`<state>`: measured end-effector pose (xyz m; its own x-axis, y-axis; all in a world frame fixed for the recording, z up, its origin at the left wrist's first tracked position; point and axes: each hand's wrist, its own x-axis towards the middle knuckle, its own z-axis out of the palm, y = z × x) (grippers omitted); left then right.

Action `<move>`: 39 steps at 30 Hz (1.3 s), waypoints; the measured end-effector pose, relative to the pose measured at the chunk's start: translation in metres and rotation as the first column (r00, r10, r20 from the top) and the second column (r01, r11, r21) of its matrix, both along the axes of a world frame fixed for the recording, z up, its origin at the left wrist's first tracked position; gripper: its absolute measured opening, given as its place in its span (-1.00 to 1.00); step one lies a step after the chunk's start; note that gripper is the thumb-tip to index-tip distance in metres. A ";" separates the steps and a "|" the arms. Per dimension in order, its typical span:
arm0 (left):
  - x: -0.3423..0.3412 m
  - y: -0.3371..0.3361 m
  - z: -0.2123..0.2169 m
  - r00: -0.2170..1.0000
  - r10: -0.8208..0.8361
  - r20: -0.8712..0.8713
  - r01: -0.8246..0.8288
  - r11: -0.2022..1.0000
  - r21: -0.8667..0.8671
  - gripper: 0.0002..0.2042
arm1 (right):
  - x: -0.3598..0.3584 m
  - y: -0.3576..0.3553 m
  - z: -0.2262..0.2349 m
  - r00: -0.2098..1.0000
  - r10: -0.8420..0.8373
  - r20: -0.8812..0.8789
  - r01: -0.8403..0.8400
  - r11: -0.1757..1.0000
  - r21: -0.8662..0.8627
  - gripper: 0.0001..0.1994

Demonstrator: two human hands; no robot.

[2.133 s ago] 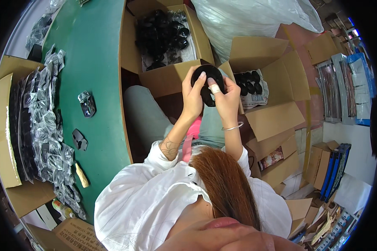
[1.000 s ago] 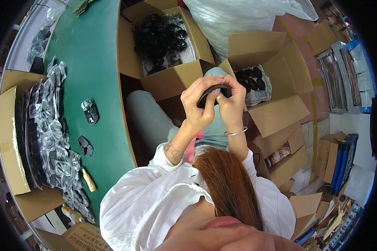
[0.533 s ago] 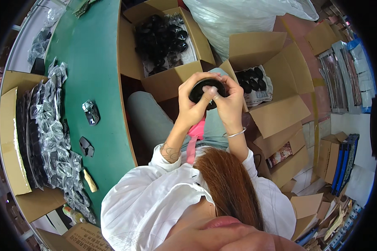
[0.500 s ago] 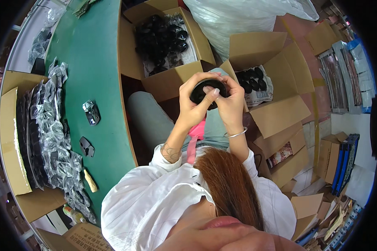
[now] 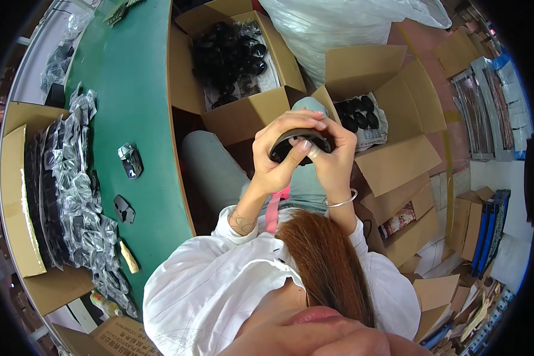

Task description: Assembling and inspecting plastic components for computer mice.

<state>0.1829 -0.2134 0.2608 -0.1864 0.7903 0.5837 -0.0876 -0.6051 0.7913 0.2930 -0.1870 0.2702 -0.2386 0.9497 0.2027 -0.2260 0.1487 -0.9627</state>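
Note:
Between both hands, above my lap, is a black rounded hollow plastic part (image 5: 277,148), tilted with its open side toward me. My left hand (image 5: 273,157) wraps its left side, fingers over the far rim and thumb inside the hollow. My right hand (image 5: 335,155) grips the right side, its thumb also pressed into the hollow. The thumbs meet near the middle and hide part of the inside. On the green table (image 5: 154,196) to my left lie a small shiny black part (image 5: 129,161) and a flat black plate (image 5: 124,209).
An open carton (image 5: 243,115) ahead holds many black rounded parts. Right of it, another carton (image 5: 397,160) contains several black parts on paper. A box (image 5: 15,196) of plastic-wrapped black pieces stands at the table's left, near a wooden-looking handle (image 5: 128,257). A large clear plastic bag (image 5: 350,29) lies beyond.
Both hands have tipped the black part, so its rim now looks narrower and its near side is lower. My right hand has shifted slightly right and down.

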 end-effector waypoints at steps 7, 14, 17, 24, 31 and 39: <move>0.007 -0.006 0.007 0.999 0.029 0.025 -0.030 0.998 0.058 -0.79 | 0.004 -0.008 0.009 1.000 -0.007 0.013 0.006 0.998 0.063 -0.82; 0.011 -0.011 0.011 0.982 0.188 -0.020 -0.187 0.981 0.061 -0.82 | 0.005 -0.009 0.015 0.997 0.010 0.072 -0.016 0.997 0.076 -0.81; 0.011 -0.011 0.011 0.969 0.235 -0.069 -0.230 0.970 0.081 -0.82 | 0.003 -0.007 0.014 0.998 0.022 0.056 -0.026 0.998 0.061 -0.82; 0.013 -0.008 0.010 0.918 0.345 -0.196 -0.323 0.937 0.136 -0.82 | -0.002 -0.003 0.007 0.997 0.022 -0.074 -0.023 1.000 -0.006 -0.85; 0.013 -0.008 0.007 0.895 0.376 -0.242 -0.348 0.925 0.151 -0.81 | 0.001 0.000 -0.003 0.996 0.079 -0.048 -0.079 0.997 0.006 -0.83; 0.016 -0.008 0.009 0.857 0.369 0.361 -0.306 0.926 -0.221 -0.73 | -0.010 -0.003 0.006 0.998 -0.048 0.039 0.051 0.994 -0.097 -0.81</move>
